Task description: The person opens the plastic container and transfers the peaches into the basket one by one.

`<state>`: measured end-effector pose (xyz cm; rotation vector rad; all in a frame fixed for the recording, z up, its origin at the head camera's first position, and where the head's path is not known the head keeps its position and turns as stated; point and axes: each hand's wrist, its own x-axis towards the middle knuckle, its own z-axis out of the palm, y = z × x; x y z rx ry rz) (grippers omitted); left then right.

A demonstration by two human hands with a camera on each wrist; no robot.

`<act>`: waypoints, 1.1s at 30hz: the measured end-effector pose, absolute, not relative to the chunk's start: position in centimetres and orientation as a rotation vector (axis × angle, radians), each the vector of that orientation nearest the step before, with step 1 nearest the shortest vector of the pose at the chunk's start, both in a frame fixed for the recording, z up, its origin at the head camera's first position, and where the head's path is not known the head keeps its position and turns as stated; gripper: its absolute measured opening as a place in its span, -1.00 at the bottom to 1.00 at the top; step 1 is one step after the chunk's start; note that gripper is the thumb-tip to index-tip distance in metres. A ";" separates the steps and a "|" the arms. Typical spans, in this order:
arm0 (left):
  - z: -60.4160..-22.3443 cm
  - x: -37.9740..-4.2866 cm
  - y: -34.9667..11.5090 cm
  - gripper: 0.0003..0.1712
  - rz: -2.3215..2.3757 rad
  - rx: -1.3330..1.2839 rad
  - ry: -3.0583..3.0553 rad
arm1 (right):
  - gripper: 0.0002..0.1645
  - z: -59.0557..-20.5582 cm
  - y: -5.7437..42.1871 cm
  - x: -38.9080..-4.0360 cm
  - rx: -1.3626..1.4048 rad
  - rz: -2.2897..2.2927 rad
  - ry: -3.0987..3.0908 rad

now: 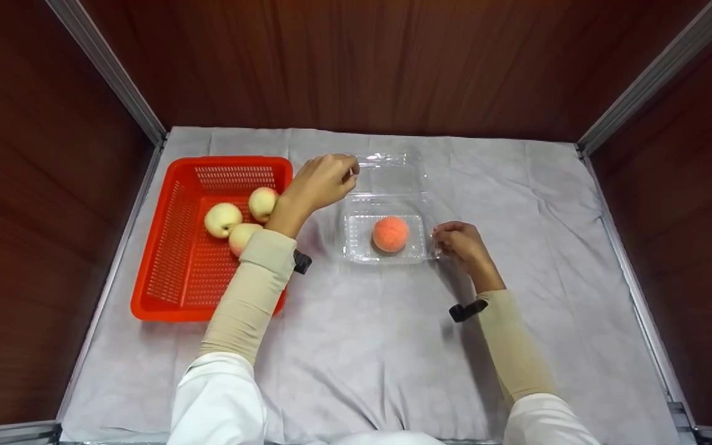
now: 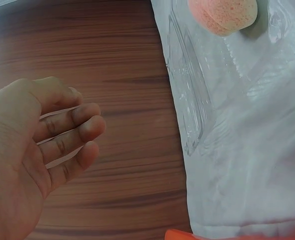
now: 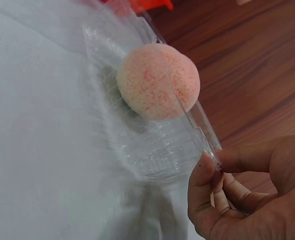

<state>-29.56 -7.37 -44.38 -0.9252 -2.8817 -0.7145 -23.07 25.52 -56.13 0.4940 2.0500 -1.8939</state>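
A clear plastic clamshell container (image 1: pixel 352 247) lies with its lid (image 1: pixel 387 179) folded back on the cloth. One pinkish-orange peach (image 1: pixel 390 234) sits inside the base. At the container's near right corner, my right hand (image 1: pixel 462 244) pinches the rim between thumb and finger; the right wrist view shows this rim (image 3: pixel 207 142) up close. My left hand (image 1: pixel 326 178) hovers by the lid's far left side, and the left wrist view has its fingers (image 2: pixel 70 132) loosely bent around nothing. In that view, the hand stands apart from the lid.
A red perforated plastic basket (image 1: pixel 157 247) stands on the left, partly under my left forearm, with several pale peaches (image 1: pixel 223 220) in it. Grey cloth (image 1: pixel 356 358) covers the table. Dark wood-grain panels (image 1: pixel 368 68) with metal framing enclose the back and sides.
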 end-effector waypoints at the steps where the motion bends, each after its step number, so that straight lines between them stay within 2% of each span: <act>1: -44.4 -29.6 -7.3 -0.76 -0.714 -0.930 -2.880 | -0.85 -56.1 25.5 -23.1 0.496 -1.899 2.043; 7: -44.7 -29.7 -6.6 -0.75 -0.726 -0.952 -2.876 | -0.77 -56.0 25.5 -23.1 0.497 -1.917 2.007; 19: -45.1 -29.7 -5.5 -0.76 -0.720 -0.986 -2.894 | -0.87 -56.3 25.4 -23.1 0.519 -1.919 2.031; 27: -45.5 -29.7 -4.5 -0.74 -0.704 -1.027 -2.886 | -0.80 -56.0 25.4 -23.1 0.496 -1.897 2.038; 33: -46.0 -29.6 -3.8 -0.72 -0.672 -1.031 -2.916 | -0.83 -56.1 25.5 -23.1 0.490 -1.898 2.038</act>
